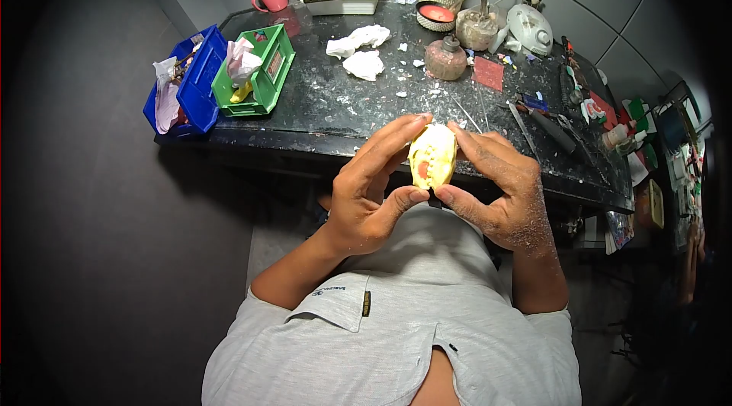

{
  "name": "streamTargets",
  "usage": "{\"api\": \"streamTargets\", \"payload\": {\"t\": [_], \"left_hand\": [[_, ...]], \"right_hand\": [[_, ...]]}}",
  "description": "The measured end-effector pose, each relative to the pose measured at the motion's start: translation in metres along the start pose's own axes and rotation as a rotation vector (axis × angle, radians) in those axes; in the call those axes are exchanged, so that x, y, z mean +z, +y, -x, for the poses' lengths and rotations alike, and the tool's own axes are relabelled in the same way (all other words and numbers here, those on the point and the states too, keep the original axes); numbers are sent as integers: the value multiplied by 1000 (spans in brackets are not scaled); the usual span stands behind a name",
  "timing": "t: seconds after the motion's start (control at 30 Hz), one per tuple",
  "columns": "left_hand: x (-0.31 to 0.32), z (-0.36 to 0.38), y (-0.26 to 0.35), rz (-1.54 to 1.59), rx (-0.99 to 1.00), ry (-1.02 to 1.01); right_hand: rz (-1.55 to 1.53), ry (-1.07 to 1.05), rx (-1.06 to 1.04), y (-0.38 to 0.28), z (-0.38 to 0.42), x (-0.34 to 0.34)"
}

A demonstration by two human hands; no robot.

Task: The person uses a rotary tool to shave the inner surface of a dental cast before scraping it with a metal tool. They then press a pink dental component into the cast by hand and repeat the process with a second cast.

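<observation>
Cast (443, 145), yellow, tooth-like ridge | near side of bench (316, 105) | left hand (360, 204), right hand (505, 196) pinching it, 2 thumbs nearest | likely light, stiff, brittle; grip outer sides

No wording can be read with certainty. Small dark lettering (329, 291) on the grey shirt's pocket flap (335, 307), toward seven o'clock, is too small; so are the marks on the green bin's (255, 106) reddish label (275, 64), toward eleven o'clock.

Pale-yellow dental cast (442, 154) with reddish patch, between the fingers (408, 197)
</observation>
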State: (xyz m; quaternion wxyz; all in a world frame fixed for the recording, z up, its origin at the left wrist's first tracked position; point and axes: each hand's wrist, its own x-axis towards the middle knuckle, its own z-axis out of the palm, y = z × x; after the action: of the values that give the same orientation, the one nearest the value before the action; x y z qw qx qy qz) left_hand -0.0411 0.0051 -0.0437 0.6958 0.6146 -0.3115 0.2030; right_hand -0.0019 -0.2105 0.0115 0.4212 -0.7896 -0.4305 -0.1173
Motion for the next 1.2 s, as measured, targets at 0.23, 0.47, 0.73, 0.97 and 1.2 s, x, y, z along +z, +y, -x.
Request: {"api": "streamTargets", "payload": {"t": [0.23,0.47,0.73,0.97,1.2], "left_hand": [[4,-7,9,93,-62,61],[0,-34,35,692,-221,122],[-2,-48,59,1167,-244,-118],[6,-50,70,1212,-210,-97],[8,-40,71,1314,-138,-57]], "right_hand": [[103,9,-18,-9,-8,-6],[280,167,-312,-37,-42,-15],[320,193,-655,-57,-79,-41],[402,214,-691,-77,-86,-44],[528,193,-766,-106,-90,-47]]}}
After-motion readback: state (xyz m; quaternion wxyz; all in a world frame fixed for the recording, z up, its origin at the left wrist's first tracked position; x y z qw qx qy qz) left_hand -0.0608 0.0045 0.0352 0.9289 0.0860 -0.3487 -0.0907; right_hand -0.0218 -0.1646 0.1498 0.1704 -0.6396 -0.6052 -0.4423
